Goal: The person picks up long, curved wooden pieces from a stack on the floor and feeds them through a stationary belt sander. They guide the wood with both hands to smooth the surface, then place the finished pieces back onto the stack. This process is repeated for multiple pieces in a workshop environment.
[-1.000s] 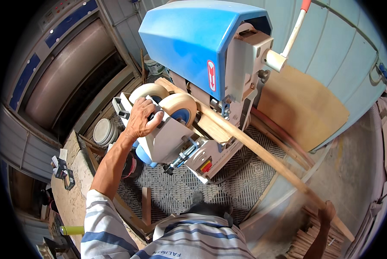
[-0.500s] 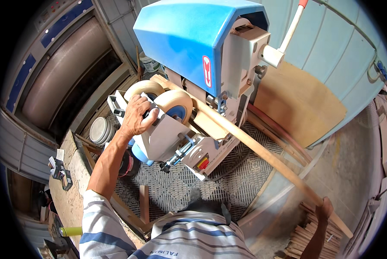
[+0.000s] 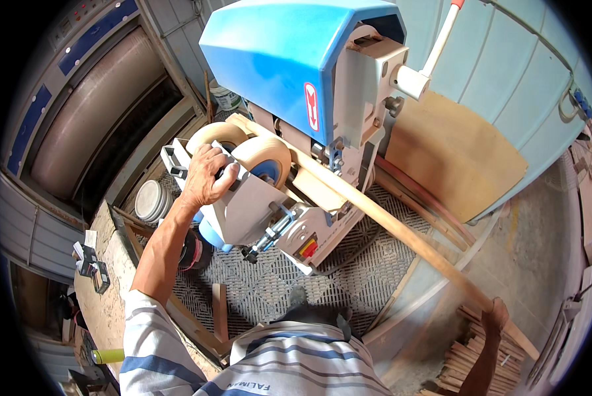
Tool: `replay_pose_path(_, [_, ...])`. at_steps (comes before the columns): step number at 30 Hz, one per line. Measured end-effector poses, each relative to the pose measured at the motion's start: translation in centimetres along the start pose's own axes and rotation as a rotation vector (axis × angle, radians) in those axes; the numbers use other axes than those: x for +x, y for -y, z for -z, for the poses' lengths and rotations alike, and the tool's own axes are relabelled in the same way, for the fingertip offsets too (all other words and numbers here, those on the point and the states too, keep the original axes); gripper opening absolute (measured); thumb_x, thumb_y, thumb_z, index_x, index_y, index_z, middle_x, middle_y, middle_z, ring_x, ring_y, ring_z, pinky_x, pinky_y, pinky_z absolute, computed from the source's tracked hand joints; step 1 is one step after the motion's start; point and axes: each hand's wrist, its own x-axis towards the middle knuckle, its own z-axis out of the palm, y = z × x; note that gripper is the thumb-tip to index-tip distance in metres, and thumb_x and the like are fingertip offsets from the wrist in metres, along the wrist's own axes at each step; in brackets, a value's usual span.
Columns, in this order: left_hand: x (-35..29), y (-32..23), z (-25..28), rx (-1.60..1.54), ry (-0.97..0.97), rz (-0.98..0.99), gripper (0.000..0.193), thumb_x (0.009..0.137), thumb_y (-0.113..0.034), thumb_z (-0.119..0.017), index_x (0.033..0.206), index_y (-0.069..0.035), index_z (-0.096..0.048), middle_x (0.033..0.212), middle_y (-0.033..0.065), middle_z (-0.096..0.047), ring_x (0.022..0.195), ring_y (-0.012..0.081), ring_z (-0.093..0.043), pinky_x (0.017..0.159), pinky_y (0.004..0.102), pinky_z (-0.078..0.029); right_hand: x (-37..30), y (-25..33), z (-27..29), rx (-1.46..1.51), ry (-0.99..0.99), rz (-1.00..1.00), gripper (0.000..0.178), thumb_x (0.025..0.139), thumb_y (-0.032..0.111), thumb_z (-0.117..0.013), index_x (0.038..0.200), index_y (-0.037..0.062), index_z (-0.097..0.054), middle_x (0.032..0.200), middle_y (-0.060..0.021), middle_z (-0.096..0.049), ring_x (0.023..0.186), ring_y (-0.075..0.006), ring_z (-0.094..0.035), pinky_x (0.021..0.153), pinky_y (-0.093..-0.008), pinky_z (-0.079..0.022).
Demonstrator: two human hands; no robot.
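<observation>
A long round wooden pole (image 3: 388,223) runs slantwise through a sanding machine with a blue hood (image 3: 269,59). Two cream-coloured feed wheels (image 3: 263,153) stand against the pole on its near side. My right hand (image 3: 496,315) is wrapped round the pole close to its lower right end. On top of the light grey wheel housing (image 3: 240,211), my left hand (image 3: 208,175) is closed over a dark knob, mostly hidden under the fingers and thumb. Below the housing sit a clamp rod (image 3: 269,236) and a red-and-yellow switch (image 3: 308,247).
A stack of wooden strips (image 3: 471,356) lies on the floor at lower right. A plywood sheet (image 3: 454,158) leans on the wall. White buckets (image 3: 153,201) stand left of the machine, beside a worktop (image 3: 101,277). A lever with a red tip (image 3: 441,39) juts up at the right.
The view has shifted very slightly. Both hands keep their places, the left on the housing and the right on the pole; the pole shows no clear movement.
</observation>
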Motion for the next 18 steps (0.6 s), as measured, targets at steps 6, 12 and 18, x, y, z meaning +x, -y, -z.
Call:
replay_pose_path(6, [0.1,-0.2,-0.1,0.007,-0.027,-0.036,0.026,0.079,-0.026,-0.055,0.071,-0.002,-0.061,0.069,0.0108,-0.051,0.071,0.0274,-0.045,0.074,0.0392,-0.036,-0.1,-0.1,0.0,-0.013,0.005,0.016,0.012,0.079,0.011,-0.059,0.076,0.0029,-0.050,0.073,-0.0201,-0.056,0.073,-0.0429,-0.055,0.064,-0.0477,-0.044])
replay_pose_path(12, [-0.1,0.2,-0.1,0.011,-0.039,-0.048,0.026,0.079,-0.025,-0.056,0.066,-0.002,-0.056,0.067,0.0109,-0.048,0.070,0.0277,-0.043,0.073,0.0386,-0.035,-0.1,-0.6,-0.5,0.004,-0.017,0.055,0.012,0.079,0.012,-0.058,0.075,0.0035,-0.050,0.075,-0.0197,-0.057,0.075,-0.0421,-0.056,0.065,-0.0473,-0.045])
replay_pose_path(18, [0.3,-0.4,0.1,0.019,-0.008,-0.010,0.031,0.080,-0.029,-0.054,0.069,-0.001,-0.059,0.068,0.0118,-0.049,0.070,0.0274,-0.043,0.074,0.0395,-0.035,-0.3,-0.5,-0.1,-0.027,-0.026,0.026,0.013,0.079,0.014,-0.059,0.077,0.0040,-0.052,0.074,-0.0196,-0.058,0.075,-0.0420,-0.057,0.065,-0.0487,-0.045])
